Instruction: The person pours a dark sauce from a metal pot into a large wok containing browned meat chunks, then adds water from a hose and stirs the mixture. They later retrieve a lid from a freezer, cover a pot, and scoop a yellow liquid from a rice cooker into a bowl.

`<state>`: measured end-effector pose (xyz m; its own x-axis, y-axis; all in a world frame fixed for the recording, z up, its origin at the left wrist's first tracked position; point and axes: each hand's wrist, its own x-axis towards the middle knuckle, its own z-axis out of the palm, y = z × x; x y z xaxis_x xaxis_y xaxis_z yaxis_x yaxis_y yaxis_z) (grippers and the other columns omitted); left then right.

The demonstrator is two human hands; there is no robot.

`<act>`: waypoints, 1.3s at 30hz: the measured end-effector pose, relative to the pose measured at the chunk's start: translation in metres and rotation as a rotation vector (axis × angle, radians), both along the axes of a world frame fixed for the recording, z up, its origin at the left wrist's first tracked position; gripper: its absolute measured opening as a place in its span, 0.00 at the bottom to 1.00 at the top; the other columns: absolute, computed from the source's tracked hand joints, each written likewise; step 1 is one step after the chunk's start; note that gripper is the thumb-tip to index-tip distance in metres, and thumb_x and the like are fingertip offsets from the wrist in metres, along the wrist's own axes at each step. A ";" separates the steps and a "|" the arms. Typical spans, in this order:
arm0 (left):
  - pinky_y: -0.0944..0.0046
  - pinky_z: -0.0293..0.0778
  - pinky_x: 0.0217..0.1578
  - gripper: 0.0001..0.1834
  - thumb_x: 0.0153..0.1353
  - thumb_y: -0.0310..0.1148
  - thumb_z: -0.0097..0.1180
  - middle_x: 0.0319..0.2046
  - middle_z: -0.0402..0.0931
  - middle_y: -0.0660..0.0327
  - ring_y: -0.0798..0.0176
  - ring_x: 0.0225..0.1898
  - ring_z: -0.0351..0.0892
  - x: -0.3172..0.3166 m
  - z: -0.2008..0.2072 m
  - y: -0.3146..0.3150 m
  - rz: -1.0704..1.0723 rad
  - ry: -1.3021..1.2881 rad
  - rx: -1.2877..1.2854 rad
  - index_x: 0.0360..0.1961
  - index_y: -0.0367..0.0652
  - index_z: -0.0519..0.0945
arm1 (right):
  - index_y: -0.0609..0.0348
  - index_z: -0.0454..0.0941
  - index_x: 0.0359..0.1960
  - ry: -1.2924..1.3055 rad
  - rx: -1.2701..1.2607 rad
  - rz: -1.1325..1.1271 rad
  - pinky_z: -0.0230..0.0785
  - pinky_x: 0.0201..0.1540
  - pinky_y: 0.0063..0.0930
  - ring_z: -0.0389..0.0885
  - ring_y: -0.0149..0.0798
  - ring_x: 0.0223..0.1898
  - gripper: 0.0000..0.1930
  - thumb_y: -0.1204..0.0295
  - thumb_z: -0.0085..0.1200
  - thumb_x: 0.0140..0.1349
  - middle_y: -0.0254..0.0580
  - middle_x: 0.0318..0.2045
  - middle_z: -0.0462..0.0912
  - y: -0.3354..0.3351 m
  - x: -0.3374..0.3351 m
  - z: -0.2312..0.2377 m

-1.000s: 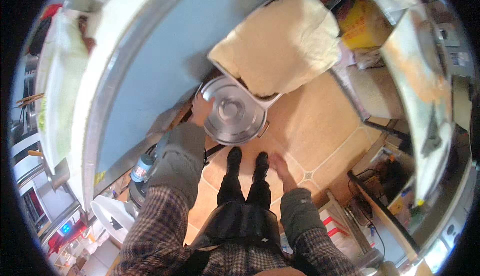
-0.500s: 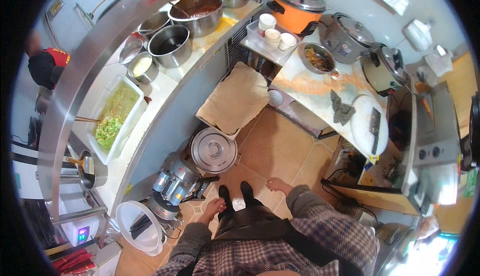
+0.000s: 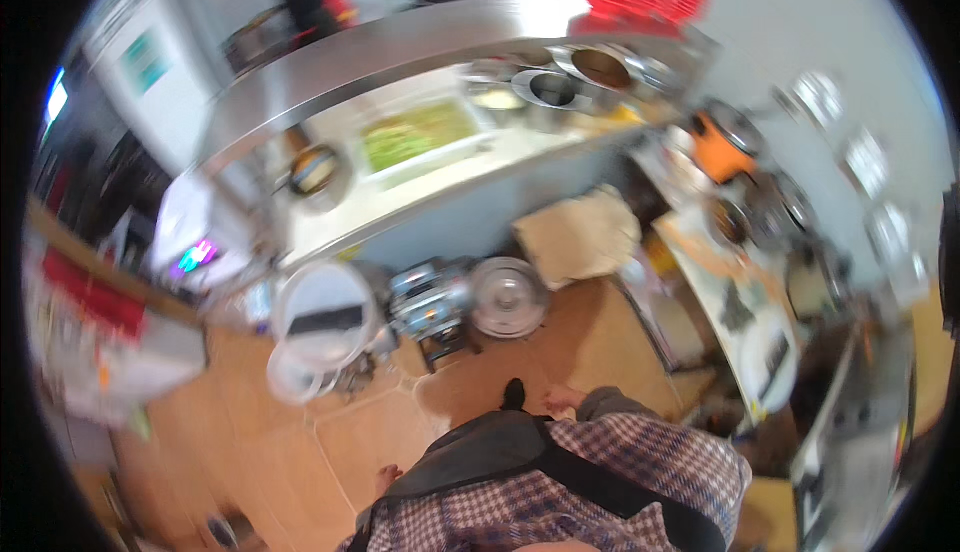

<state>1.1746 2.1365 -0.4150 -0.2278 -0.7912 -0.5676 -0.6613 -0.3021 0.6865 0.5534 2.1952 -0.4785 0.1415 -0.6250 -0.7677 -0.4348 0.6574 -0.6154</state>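
Long white counter (image 3: 310,227) bounds the far side, front edge slanting up rightward; side table (image 3: 712,302) closes off the right. Tiled floor (image 3: 240,432) opens widest to the person's left. White tub (image 3: 318,297), motor (image 3: 425,302) and lidded pot (image 3: 509,297) stand in a row along the counter's foot, tan sheet (image 3: 580,237) beside the pot. Pot lies ahead of both hands, nearer the right, touched by neither. Right hand (image 3: 565,399) near the dark shoe (image 3: 513,394), fingers apparently half curled; blurred, contents cannot be told. Left hand (image 3: 388,479) beside the apron (image 3: 465,462), partly hidden; grip cannot be told.
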 end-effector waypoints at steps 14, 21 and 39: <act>0.57 0.74 0.22 0.19 0.65 0.42 0.53 0.33 0.76 0.53 0.56 0.28 0.79 0.232 -0.006 0.163 1.122 0.190 0.585 0.49 0.36 0.74 | 0.57 0.82 0.49 0.091 -0.144 0.753 0.72 0.49 0.36 0.83 0.45 0.47 0.19 0.56 0.53 0.65 0.48 0.44 0.85 -0.180 0.346 0.170; 0.66 0.75 0.32 0.28 0.68 0.54 0.49 0.33 0.74 0.62 0.68 0.30 0.76 0.236 0.121 -0.070 1.029 0.678 0.115 0.54 0.39 0.71 | 0.61 0.80 0.41 -0.114 -0.402 1.003 0.73 0.41 0.36 0.83 0.45 0.37 0.16 0.60 0.52 0.65 0.48 0.35 0.84 -0.316 0.564 0.197; 0.65 0.72 0.49 0.16 0.63 0.24 0.57 0.45 0.75 0.61 0.67 0.47 0.74 0.453 0.266 -0.322 1.148 0.920 -0.583 0.52 0.36 0.73 | 0.55 0.74 0.25 -0.603 -1.532 0.751 0.71 0.28 0.43 0.79 0.51 0.25 0.11 0.65 0.52 0.63 0.44 0.21 0.77 -0.501 1.032 0.329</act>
<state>1.6277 1.8144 -0.1488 0.5403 -0.8284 -0.1479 0.4150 0.1093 0.9032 1.5858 1.6944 -0.1491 0.7081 -0.3318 0.6233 0.1481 -0.7933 -0.5906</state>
